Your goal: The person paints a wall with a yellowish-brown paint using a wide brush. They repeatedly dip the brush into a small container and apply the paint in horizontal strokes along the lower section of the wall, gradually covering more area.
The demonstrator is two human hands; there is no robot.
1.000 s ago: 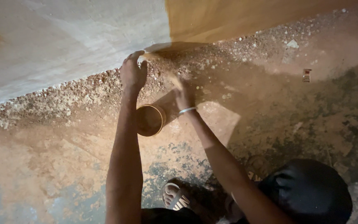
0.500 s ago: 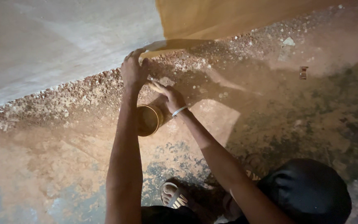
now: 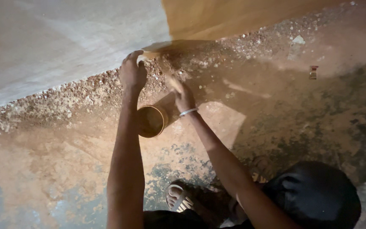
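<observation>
You have two bare hands in view, the left hand (image 3: 133, 74) and the right hand (image 3: 183, 95), with one metal bangle (image 3: 188, 112) on the right wrist. You see one round tin can (image 3: 151, 121), one sandal (image 3: 178, 198), one dark rounded object (image 3: 314, 195), and one small red-and-white scrap (image 3: 313, 72) on the ground.

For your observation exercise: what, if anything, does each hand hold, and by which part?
The left hand presses its fingertips on gravel by the wall, holding nothing. Whether the blurred right hand, above the round tin, holds anything cannot be told.

No packages, labels, signs — none
</observation>
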